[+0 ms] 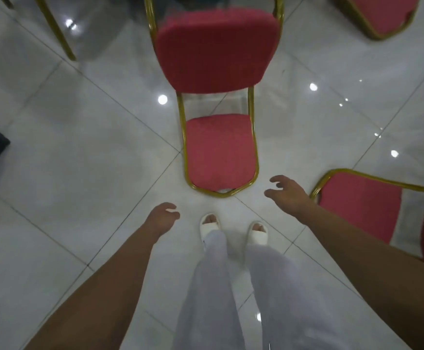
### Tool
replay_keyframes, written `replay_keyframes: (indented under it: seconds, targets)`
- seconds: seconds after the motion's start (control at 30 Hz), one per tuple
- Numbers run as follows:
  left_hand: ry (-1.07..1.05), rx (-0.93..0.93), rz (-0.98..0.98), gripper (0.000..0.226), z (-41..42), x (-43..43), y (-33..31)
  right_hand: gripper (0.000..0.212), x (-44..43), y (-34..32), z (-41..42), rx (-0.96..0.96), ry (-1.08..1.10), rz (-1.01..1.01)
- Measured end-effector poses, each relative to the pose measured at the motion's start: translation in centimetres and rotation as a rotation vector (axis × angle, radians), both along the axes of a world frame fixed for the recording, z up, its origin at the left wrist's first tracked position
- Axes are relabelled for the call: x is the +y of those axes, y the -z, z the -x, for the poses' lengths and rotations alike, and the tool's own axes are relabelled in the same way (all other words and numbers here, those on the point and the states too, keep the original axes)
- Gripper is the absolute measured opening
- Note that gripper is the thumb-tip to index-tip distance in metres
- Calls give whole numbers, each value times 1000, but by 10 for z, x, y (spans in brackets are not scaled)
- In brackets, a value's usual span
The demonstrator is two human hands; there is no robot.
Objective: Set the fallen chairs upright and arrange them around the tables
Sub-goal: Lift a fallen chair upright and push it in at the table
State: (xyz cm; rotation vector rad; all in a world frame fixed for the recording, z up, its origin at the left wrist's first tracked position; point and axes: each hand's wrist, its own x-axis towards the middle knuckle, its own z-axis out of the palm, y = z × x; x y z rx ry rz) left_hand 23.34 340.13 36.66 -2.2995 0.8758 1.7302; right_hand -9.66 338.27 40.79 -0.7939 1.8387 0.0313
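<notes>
Gloss on the white tiled floor (79, 160) throws back bright spots of light around the fallen chair (221, 152), which lies on its back just ahead of your white slippers (206, 229). Its rounded gold tube frame rings nubby red padding. Your left hand (161, 215) and right hand (289, 192) hover near the backrest's curved top, fingers spread and loosely curled, grasping nothing. A second red chair (357, 205) lies just beside your right forearm.
</notes>
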Motion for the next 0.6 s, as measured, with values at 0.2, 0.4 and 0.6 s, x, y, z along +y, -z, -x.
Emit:
replay_keyframes:
  seconds: [0.2,0.4,0.6]
  targets:
    - [-70,-14,-23,28,2,10,131,57,1,149,20,69,-24,-158]
    - [-194,-11,31,41,16,-2,274,62,-36,293,41,27,115,-18]
    - [-300,-32,106,68,23,-29,405,89,-56,425,73,-34,195,-61]
